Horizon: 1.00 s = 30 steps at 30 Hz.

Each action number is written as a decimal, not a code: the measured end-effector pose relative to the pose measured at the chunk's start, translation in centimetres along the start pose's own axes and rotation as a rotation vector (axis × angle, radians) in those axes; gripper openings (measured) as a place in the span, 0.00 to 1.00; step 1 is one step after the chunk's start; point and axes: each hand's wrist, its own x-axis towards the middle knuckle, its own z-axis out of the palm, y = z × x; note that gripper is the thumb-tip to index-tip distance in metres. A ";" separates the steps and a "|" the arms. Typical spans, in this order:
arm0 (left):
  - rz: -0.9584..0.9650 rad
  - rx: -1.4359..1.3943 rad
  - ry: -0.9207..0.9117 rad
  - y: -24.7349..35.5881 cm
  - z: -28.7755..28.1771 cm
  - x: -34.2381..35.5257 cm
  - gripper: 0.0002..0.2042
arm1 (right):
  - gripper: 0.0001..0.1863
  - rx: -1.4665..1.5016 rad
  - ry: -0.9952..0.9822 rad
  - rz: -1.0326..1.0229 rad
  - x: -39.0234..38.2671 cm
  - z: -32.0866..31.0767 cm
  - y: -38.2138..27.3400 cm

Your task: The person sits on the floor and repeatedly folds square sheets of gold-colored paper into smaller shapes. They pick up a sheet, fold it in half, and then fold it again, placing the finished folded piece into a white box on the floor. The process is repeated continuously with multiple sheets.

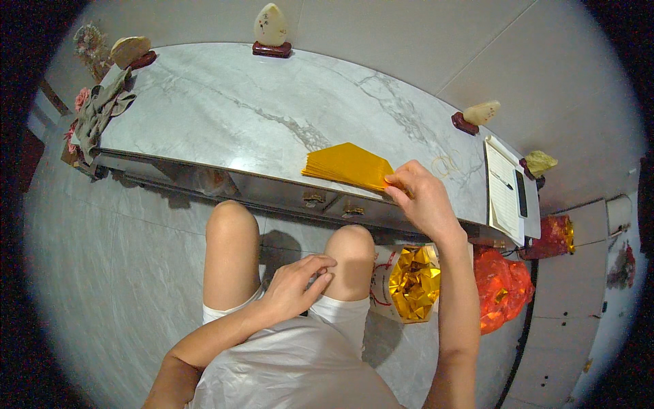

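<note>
A stack of gold paper sheets (347, 165) lies at the front edge of the marble-patterned cabinet top (225, 102), its layered edges facing me. At the stack's right corner, my right hand (426, 204) has thumb and forefinger closed on the paper; how many sheets they pinch cannot be made out. My left hand (293, 285) rests over my lap beside the right knee, fingers stretched loosely and thumb apart, with nothing visible in it. Behind the right hand, a few thin tan rubber bands (444, 165) lie on the cabinet top.
Below my right forearm stands a bag of folded gold foil pieces (413, 283), with a red bag (501, 290) beside it. A notebook (501, 180) with a pen and a black phone (521, 192) occupy the right end. Decorative stones (270, 26) line the back; a grey cloth (102, 119) hangs at left.
</note>
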 end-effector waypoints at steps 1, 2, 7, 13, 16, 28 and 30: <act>-0.009 -0.001 -0.006 0.0 0.0 0.0 0.12 | 0.09 -0.008 -0.002 -0.014 0.0 0.0 0.1; -0.001 0.002 0.003 -0.2 0.1 0.0 0.12 | 0.09 -0.046 -0.001 -0.017 0.1 0.0 0.0; -0.045 -0.035 0.012 -0.1 0.0 0.3 0.12 | 0.09 -0.252 0.058 -0.090 0.3 0.8 -0.4; 0.068 -0.105 0.097 0.8 -0.6 2.3 0.13 | 0.11 -0.308 0.330 -0.181 -0.3 1.1 -1.5; 0.027 -0.376 0.127 1.9 -0.9 3.5 0.15 | 0.13 -0.228 0.418 -0.158 -2.5 1.2 -4.6; -0.057 -0.292 0.219 4.5 -0.7 2.4 0.17 | 0.18 0.117 0.411 -0.192 -8.3 5.7 -9.4; 0.009 -0.347 0.241 3.9 -0.2 2.3 0.17 | 0.20 0.131 0.356 -0.156 -8.6 5.4 -9.6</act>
